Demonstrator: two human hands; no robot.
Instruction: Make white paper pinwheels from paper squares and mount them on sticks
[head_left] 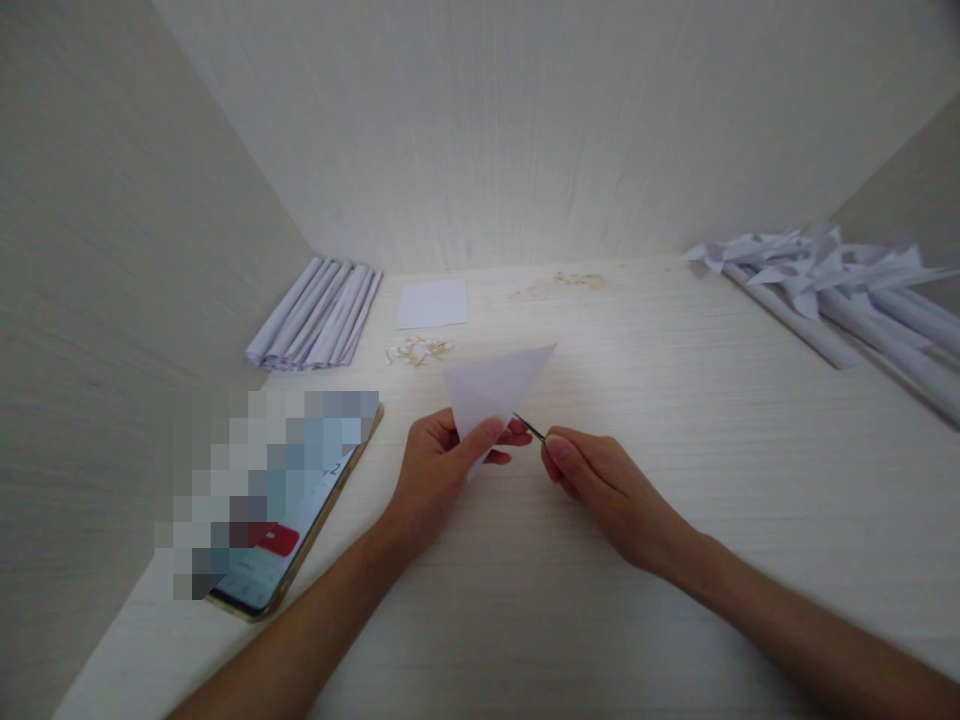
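My left hand (442, 460) pinches a folded white paper triangle (496, 385) by its lower corner and holds it up over the pale wooden surface (525, 600). My right hand (600, 480) grips a thin dark pointed tool (529, 428), perhaps a pin or small scissors. Its tip meets the paper's lower right edge beside my left thumb. Both hands hover at the middle of the surface, close together.
A phone (292, 520) lies at the left. Rolled white paper tubes (319, 315) are stacked at the back left. A white paper square (432, 303) and small scraps (418, 350) lie behind my hands. Paper pinwheels on tubes (840, 285) fill the right. Walls enclose three sides.
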